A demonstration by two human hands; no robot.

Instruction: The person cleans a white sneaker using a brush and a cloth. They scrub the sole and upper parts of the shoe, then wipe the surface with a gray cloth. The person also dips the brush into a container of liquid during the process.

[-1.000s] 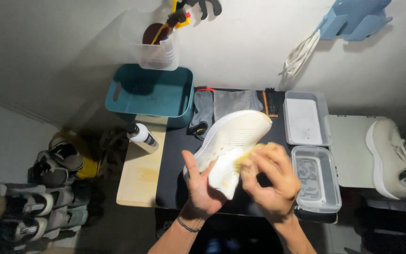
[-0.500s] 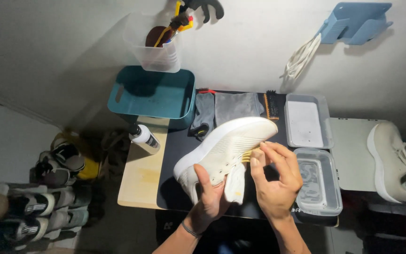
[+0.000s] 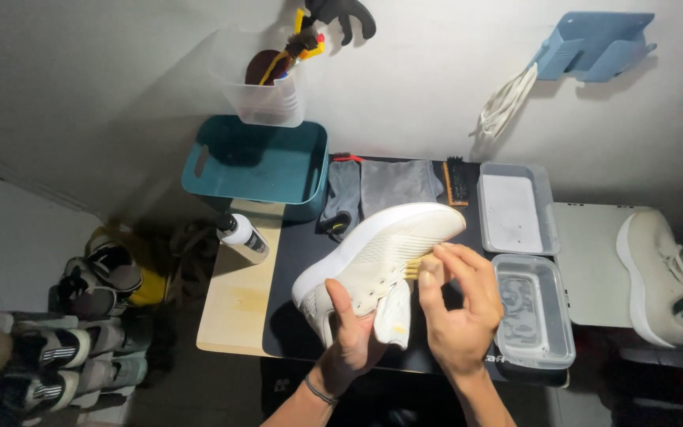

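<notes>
Gripping a white sneaker [image 3: 377, 257], the left hand [image 3: 349, 336] steadies it; the right hand [image 3: 456, 312] pinches its insole beside a water-filled clear tub [image 3: 533, 316].

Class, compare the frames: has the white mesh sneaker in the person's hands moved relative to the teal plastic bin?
Yes. The white mesh sneaker has swung, its toe now pointing right, farther from the teal plastic bin, in the left hand.

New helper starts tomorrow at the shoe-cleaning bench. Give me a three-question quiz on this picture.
1. True or false: the left hand grips the white shoe near its heel.
2. What lies right of the grey tray? A) a second white shoe B) the teal bin C) the bottle
3. Fill in: the right hand presses a ___ brush against the shoe.

Key: 1 true; 2 A; 3 yellowish
</notes>
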